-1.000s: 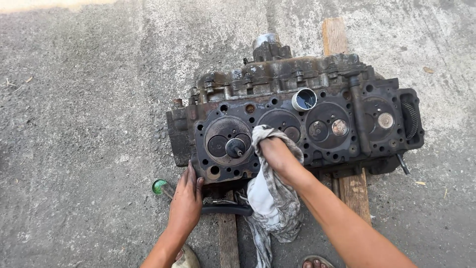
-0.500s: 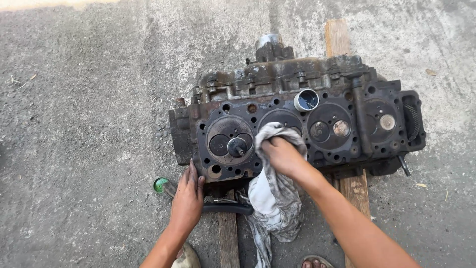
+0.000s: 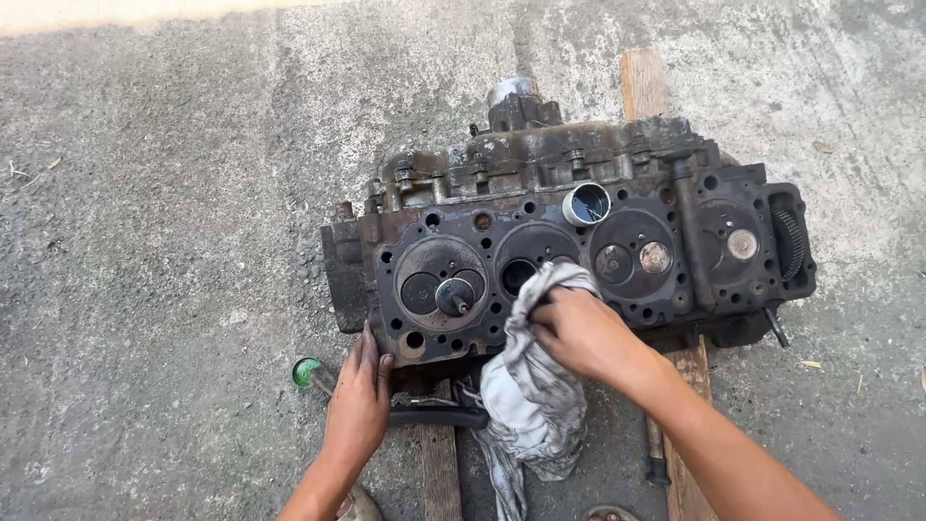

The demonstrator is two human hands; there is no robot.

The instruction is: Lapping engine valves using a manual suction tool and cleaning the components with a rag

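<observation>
A dirty black engine cylinder head [image 3: 675, 193] lies on the concrete, its face with round chambers and valves turned up. My right hand [image 3: 584, 333] grips a grey stained rag [image 3: 531, 386] and presses it on the second chamber from the left. My left hand [image 3: 359, 400] rests flat against the head's lower left corner, fingers spread. A small shiny metal cup [image 3: 585, 204] sits on the head above the rag.
Two wooden planks [image 3: 644, 82] lie under the head. A green-tipped tool [image 3: 309, 372] lies left of my left hand. A dark bar [image 3: 439, 417] and a tool handle [image 3: 656, 453] lie near the front edge. Rough concrete ground [image 3: 145, 241] spreads all around.
My right hand with the rag has shifted slightly across the second chamber. My left hand stays at the corner of the head.
</observation>
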